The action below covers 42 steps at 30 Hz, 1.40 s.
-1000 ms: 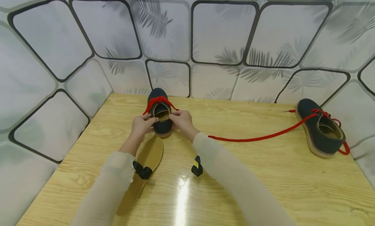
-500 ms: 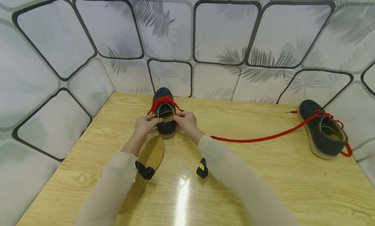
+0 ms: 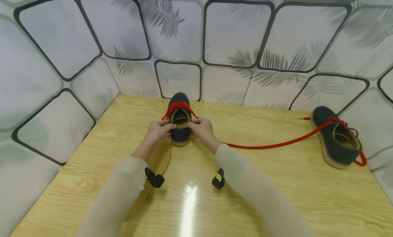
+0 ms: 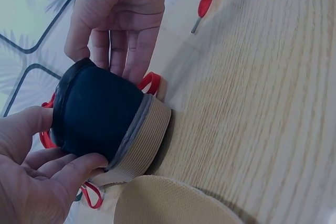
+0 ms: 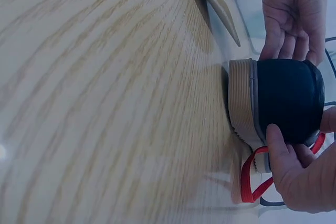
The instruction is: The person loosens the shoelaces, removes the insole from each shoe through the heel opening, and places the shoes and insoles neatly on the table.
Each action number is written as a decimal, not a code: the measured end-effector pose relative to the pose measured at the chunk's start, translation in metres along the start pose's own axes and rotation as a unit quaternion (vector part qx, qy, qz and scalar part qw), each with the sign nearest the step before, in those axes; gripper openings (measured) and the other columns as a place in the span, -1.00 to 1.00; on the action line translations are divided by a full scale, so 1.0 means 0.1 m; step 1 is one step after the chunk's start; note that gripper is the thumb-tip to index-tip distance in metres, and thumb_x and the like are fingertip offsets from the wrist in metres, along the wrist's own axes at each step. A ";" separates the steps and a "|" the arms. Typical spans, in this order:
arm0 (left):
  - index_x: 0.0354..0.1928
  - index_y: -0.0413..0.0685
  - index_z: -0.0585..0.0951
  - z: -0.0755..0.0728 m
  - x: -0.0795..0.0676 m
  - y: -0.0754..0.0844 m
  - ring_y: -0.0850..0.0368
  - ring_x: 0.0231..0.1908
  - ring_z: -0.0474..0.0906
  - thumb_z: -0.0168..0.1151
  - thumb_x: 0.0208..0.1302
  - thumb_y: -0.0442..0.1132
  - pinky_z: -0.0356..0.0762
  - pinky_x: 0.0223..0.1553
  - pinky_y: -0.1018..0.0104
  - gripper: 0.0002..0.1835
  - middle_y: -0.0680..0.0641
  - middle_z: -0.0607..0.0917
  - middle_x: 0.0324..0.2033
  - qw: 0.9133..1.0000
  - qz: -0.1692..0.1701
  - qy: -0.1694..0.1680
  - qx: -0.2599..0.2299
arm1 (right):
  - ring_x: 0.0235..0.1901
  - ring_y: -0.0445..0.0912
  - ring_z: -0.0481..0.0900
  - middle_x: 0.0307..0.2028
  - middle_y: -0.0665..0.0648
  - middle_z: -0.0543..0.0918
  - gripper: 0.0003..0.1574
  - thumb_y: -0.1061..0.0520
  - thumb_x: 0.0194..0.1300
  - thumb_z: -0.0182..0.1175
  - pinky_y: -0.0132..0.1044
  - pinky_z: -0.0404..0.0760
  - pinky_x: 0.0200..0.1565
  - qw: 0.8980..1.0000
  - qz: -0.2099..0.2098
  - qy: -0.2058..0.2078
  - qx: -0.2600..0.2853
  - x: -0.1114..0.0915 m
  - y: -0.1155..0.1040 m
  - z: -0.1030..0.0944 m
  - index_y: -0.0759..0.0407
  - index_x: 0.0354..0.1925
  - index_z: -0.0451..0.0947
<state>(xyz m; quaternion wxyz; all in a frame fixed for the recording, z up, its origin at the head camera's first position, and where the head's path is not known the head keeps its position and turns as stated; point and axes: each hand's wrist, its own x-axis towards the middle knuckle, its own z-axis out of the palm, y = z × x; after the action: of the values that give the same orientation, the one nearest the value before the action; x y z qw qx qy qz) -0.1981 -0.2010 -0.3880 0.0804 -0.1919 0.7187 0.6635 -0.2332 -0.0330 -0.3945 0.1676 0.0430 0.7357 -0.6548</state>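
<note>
A navy shoe (image 3: 180,134) with a tied red lace (image 3: 179,106) stands near the back of the table, its heel toward me. My left hand (image 3: 159,130) grips the left side of its collar, thumb at the opening and fingers along the outside. On the opposite side my right hand (image 3: 201,128) holds the collar the same way. Both wrist views show the heel (image 4: 100,114) between the two hands, with the ribbed tan sole (image 5: 241,95) below it. A tan insole (image 3: 159,158) lies on the table, partly hidden beneath my left forearm.
At the right stands a second navy shoe (image 3: 336,141). Its long red lace (image 3: 276,145) stretches left across the wooden table (image 3: 245,182) to my right sleeve. A patterned backdrop (image 3: 227,83) rises along the back and sides of the table.
Both hands have shifted right in the head view together with the shoe they hold. My left forearm now covers more of the insole. The other shoe stays in place.
</note>
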 end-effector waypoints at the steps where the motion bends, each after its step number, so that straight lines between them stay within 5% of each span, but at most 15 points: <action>1: 0.35 -0.24 0.27 0.01 0.00 0.00 -0.16 0.16 0.45 0.14 0.26 -0.30 0.50 0.07 0.11 -0.39 -0.34 0.41 0.23 1.000 -0.001 -0.003 0.001 | -0.42 -0.09 0.62 -0.14 0.24 0.58 -0.63 0.18 0.18 0.23 -0.06 0.66 -0.13 1.000 0.001 0.000 -0.001 -0.01 0.00 -0.01 0.31 -0.04 0.55; 11: 0.35 -0.25 0.27 0.08 -0.03 -0.01 -0.16 0.18 0.42 0.11 0.31 -0.31 0.49 0.09 0.11 -0.42 -0.30 0.35 0.28 1.000 0.005 -0.027 0.002 | -0.40 -0.03 0.63 -0.20 0.27 0.61 -0.59 0.21 0.18 0.20 -0.07 0.67 -0.14 0.999 -0.002 -0.002 -0.050 -0.08 -0.02 -0.12 0.33 0.00 0.53; 25: 0.31 -0.30 0.32 0.33 -0.04 -0.05 -0.16 0.14 0.47 0.14 0.27 -0.34 0.52 0.05 0.06 -0.44 -0.34 0.48 0.16 0.998 0.025 -0.057 -0.008 | -0.45 -0.11 0.59 -0.29 0.20 0.53 -0.58 0.33 0.16 0.17 -0.06 0.63 -0.06 0.997 0.054 -0.020 0.049 -0.08 0.02 -0.45 0.42 0.01 0.40; 34: 0.29 -0.30 0.36 0.45 -0.07 -0.04 -0.17 0.08 0.52 0.16 0.25 -0.29 0.57 -0.01 0.11 -0.44 -0.32 0.47 0.17 0.998 0.030 -0.050 0.026 | -0.41 -0.12 0.58 -0.22 0.20 0.52 -0.58 0.29 0.20 0.16 -0.01 0.56 0.05 0.997 0.053 -0.018 0.045 -0.15 0.07 -0.56 0.40 0.03 0.40; 42: 0.26 -0.28 0.40 0.55 -0.15 -0.07 -0.16 0.08 0.52 0.18 0.25 -0.30 0.55 0.00 0.08 -0.47 -0.31 0.49 0.15 0.998 0.039 -0.054 0.004 | -0.43 -0.15 0.56 -0.28 0.16 0.52 -0.60 0.30 0.19 0.14 -0.02 0.57 0.04 0.998 0.051 -0.005 0.045 -0.21 0.10 -0.63 0.38 0.01 0.40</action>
<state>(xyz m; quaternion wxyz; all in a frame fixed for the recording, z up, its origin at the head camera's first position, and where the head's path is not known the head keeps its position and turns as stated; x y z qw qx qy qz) -0.1897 -0.1443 -0.3949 0.0937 -0.1270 0.7228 0.6728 -0.2226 0.0333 -0.3925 0.2023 0.0850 0.7017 -0.6778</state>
